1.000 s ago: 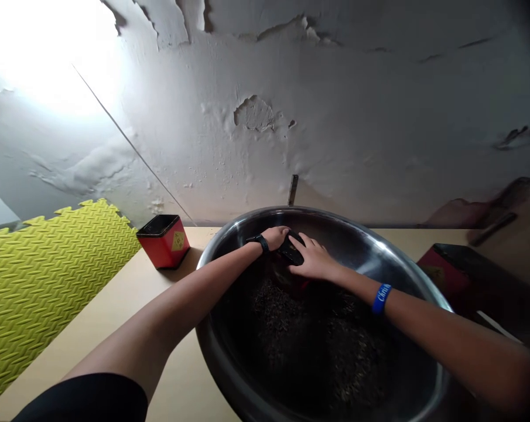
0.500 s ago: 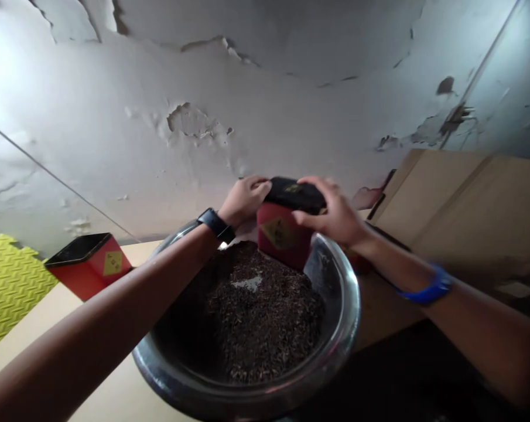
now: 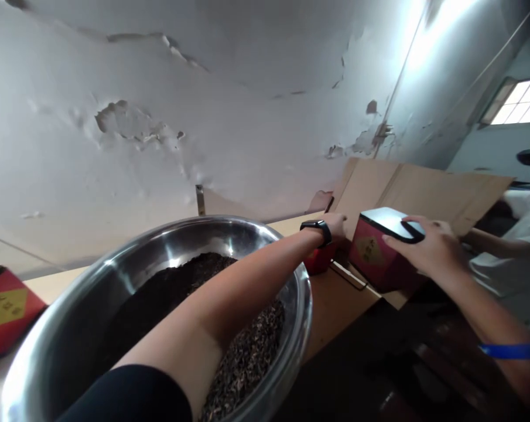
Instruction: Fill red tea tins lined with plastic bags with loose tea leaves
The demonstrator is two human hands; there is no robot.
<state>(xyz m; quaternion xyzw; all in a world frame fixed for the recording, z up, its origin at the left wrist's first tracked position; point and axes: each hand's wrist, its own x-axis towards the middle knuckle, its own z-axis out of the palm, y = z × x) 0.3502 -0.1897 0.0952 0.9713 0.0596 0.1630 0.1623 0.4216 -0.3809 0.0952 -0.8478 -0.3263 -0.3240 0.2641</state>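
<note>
My right hand [image 3: 431, 246] grips the top edge of a red box [image 3: 370, 252] with a yellow diamond label and a pale, shiny top, held right of the bowl. Past the bowl's right rim reaches my left arm; my left hand [image 3: 337, 224], with a black watch on the wrist, is beside a smaller-looking red container [image 3: 320, 261]. Its fingers are mostly hidden. The large metal bowl [image 3: 306, 305] holds dark, loose, leaf-like pieces [image 3: 247, 351], partly covered by my left forearm.
Another red box [image 3: 10, 310] with a yellow label is at the far left. Cardboard [image 3: 423, 187] leans behind the held box. A person in a white top [image 3: 506, 258] is at the right, an arm reaching toward the cardboard. A peeling wall stands behind.
The view has turned right. Both hands have left the dark-topped red box over the bowl's contents and moved right; my right hand now has a red box beyond the rim.
</note>
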